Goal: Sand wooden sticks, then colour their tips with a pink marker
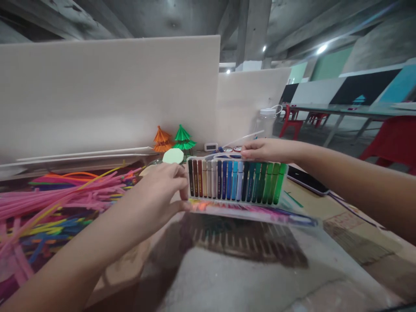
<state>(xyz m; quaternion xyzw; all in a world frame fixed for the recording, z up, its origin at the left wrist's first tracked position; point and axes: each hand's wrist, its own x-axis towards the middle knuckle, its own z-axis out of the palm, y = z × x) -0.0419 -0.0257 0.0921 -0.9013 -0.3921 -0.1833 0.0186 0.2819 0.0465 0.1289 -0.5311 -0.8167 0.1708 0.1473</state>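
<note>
A clear plastic marker case (224, 202) stands upright on its long side in front of me, with a row of markers (234, 180) running from black and brown through blue to green. My left hand (162, 190) grips the left end of the case, thumb low and fingers curled higher up. At the top edge, near the white handle, my right hand (263, 150) is closed, its fingertips partly hidden behind the case. A second layer with orange, pink and purple colours lies blurred along the bottom edge. The case's shadow falls on the glossy mat (221, 273).
Pink, yellow and blue pipe cleaners (65, 199) fill the left side. Orange (162, 139) and green (183, 139) small trees stand behind, near a pale green disc (173, 156). A phone (307, 180) with a cable and a bottle (264, 123) are at right.
</note>
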